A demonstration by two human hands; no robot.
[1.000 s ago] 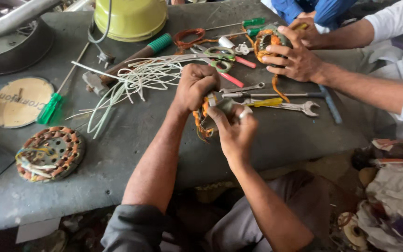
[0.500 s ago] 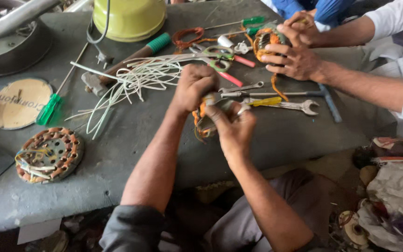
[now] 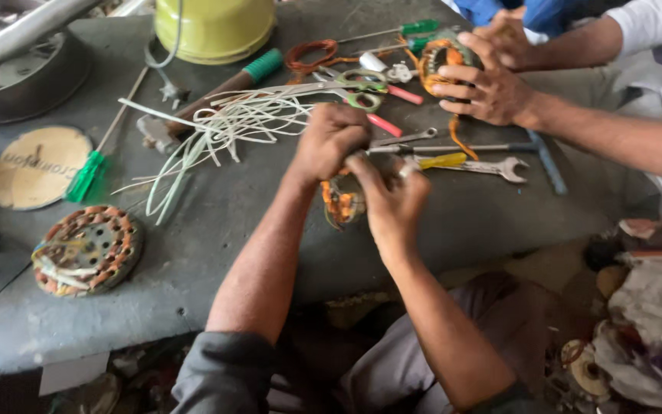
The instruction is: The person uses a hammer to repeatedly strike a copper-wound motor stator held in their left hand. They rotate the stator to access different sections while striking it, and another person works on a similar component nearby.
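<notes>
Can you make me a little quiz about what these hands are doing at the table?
1. True or false: the left hand and the right hand both hold the orange-wound coil.
2. What lies nearest the spanner? A) the wound stator disc B) the yellow-green bowl C) the co-worker's hand
3. Fill in: the bundle of white strips lies on the grey ____.

Key: 1 true; 2 C; 3 table.
</notes>
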